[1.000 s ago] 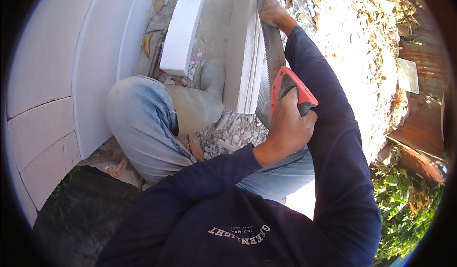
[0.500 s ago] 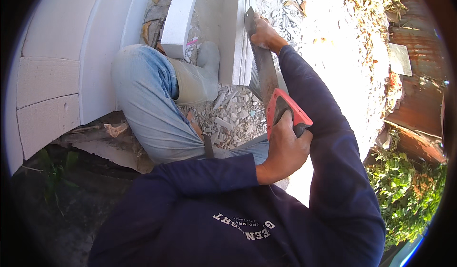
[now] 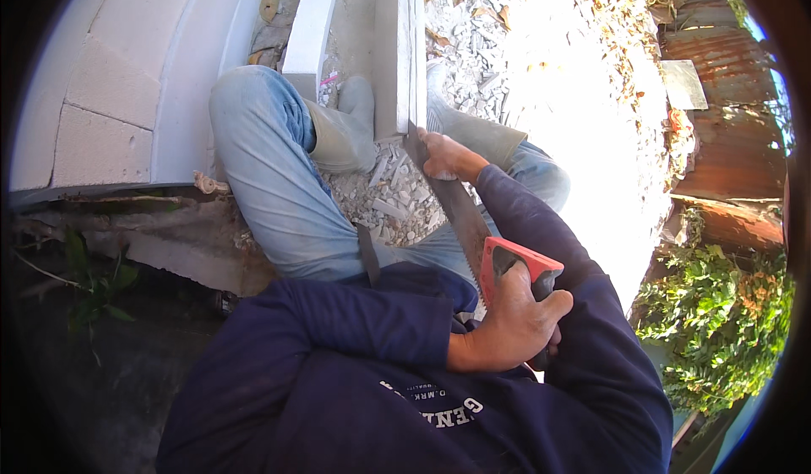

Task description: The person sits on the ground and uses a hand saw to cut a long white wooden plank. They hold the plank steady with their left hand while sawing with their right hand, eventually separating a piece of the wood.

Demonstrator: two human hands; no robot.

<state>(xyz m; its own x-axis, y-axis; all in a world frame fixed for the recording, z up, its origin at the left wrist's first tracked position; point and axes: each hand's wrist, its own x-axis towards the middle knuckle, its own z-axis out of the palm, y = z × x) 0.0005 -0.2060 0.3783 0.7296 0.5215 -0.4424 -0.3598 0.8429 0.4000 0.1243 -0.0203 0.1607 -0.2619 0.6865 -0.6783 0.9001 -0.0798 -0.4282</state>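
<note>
My left hand (image 3: 511, 318) is wrapped round the red and black handle of a hand saw (image 3: 460, 212), low in front of my body. Farther along the saw, my right hand (image 3: 448, 155) pinches the blade close to its tip. The blade slants up and to the left, with teeth along its left edge. Its tip overlaps the near end of a long white slab (image 3: 397, 51) that stands between my lower legs; whether they touch I cannot tell. Thin lines run lengthwise along the slab's top.
Another white strip (image 3: 314, 30) lies left of the slab. A pale block wall (image 3: 114, 94) rises at the left. White broken chips (image 3: 397, 191) cover the ground between my boots. Rusty corrugated sheets (image 3: 718, 128) and a leafy bush (image 3: 718, 330) are at the right.
Both hands have drawn the saw back toward my body. Its blade lay alongside the slab before; now only the tip is by the slab's near end. The view has shifted slightly.
</note>
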